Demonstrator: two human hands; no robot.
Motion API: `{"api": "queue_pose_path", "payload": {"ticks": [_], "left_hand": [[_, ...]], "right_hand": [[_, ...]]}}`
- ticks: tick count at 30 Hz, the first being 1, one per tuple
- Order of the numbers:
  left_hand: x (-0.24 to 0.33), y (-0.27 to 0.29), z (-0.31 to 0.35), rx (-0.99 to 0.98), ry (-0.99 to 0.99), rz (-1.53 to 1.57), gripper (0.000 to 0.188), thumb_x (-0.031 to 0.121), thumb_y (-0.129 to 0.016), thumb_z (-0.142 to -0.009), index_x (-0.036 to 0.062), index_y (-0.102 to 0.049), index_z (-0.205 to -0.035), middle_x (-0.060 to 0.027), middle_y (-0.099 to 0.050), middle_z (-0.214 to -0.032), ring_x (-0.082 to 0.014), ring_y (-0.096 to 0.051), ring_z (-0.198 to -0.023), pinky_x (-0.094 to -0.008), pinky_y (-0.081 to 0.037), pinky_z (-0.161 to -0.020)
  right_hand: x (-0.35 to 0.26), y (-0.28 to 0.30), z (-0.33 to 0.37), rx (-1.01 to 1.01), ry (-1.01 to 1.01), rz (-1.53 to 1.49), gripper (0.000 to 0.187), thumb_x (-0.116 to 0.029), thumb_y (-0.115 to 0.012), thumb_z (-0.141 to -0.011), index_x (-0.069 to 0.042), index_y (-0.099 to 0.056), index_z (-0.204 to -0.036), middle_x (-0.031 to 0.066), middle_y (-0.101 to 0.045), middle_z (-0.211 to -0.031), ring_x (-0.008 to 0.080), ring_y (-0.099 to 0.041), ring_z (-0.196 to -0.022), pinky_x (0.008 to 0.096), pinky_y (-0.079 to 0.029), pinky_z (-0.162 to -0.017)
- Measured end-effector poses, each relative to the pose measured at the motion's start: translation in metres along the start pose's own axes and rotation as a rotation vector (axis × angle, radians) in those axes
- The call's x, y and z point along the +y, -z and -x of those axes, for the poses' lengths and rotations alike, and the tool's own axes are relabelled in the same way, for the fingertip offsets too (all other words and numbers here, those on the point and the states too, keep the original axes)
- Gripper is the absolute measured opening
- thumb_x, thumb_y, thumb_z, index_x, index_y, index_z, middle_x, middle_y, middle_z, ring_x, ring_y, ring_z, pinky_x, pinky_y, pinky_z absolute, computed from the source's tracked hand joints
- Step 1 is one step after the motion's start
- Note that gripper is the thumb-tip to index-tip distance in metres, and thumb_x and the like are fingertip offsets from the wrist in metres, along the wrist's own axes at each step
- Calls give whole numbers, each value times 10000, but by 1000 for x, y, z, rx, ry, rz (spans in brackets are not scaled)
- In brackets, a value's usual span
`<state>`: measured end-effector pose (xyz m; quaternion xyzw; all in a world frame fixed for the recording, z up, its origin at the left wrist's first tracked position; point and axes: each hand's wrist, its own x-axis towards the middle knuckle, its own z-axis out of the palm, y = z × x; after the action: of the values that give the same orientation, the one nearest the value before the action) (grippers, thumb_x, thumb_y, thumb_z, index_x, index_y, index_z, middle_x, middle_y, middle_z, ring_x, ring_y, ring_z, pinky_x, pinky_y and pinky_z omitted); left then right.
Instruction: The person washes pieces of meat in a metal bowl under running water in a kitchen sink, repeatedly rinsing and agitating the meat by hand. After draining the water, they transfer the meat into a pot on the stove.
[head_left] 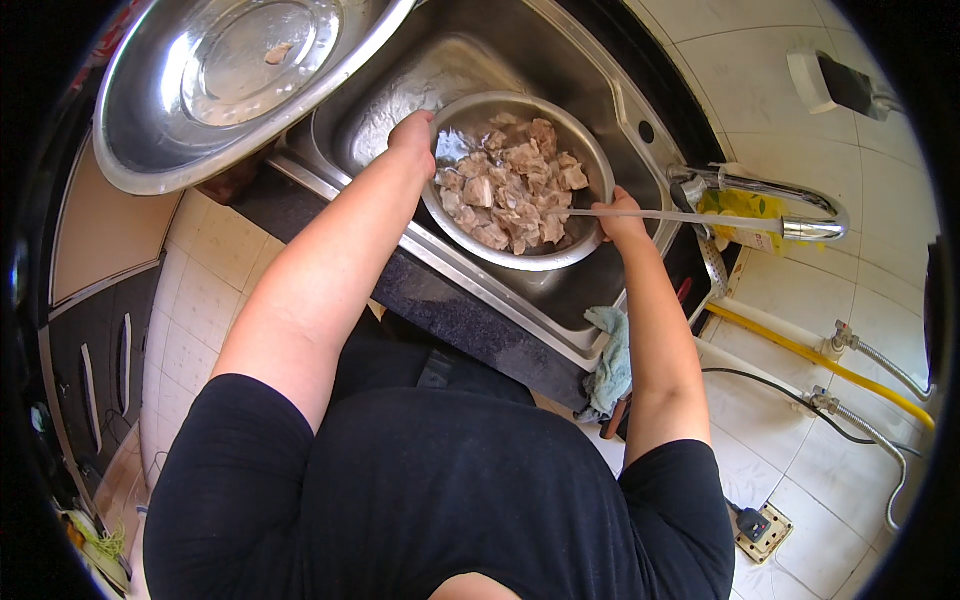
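A round metal bowl (462,228) sits in or just above the sink, full of pale brown meat chunks (510,185) with water among them. My left hand (412,140) grips its rim on the left side, and my right hand (622,215) grips the rim on the right. The undersides of both hands' fingers are partly hidden by the bowl. From the chrome faucet (815,215) a thin stream of water (670,215) runs across to the bowl, falling onto the meat near my right hand.
A large steel basin (165,120) with one small scrap in it stands left of the sink (440,75). A pale green cloth (612,365) hangs over the sink's near right edge. Behind the faucet is a yellow package (745,210); a yellow pipe (790,345) runs along the tiled wall.
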<state>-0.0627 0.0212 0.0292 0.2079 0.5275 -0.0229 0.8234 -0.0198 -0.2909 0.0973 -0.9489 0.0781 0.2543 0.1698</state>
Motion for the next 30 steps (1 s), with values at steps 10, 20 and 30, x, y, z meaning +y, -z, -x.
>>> {"api": "queue_pose_path", "payload": {"ticks": [10,20,30], "left_hand": [[-4,1,-6,15,9,-32,278,172,-534,-800,-27,-512,-992,-176,-561,-998,-302,-558,-889,-451,-458,-781],[-1,-2,6,-44,50,-81,223,229,-500,-826,25,-491,-916,-136,-562,-911,-283,-546,-832,-470,-445,-785],[2,-5,18,-12,47,-33,286,167,-532,-787,-33,-530,-992,-191,-582,-1001,-313,-572,-875,-458,-460,-781]], "right_hand": [[-10,8,13,-19,1,2,380,-153,-607,-733,8,-524,-1067,167,-622,-801,243,-620,-618,319,-502,-474],[8,6,3,-31,76,-69,333,-147,-601,-733,9,-530,-1018,146,-612,-742,229,-610,-587,321,-503,-454],[4,7,7,-35,54,-66,331,-149,-603,-745,-4,-531,-1033,125,-613,-739,207,-601,-580,309,-494,-444]]}}
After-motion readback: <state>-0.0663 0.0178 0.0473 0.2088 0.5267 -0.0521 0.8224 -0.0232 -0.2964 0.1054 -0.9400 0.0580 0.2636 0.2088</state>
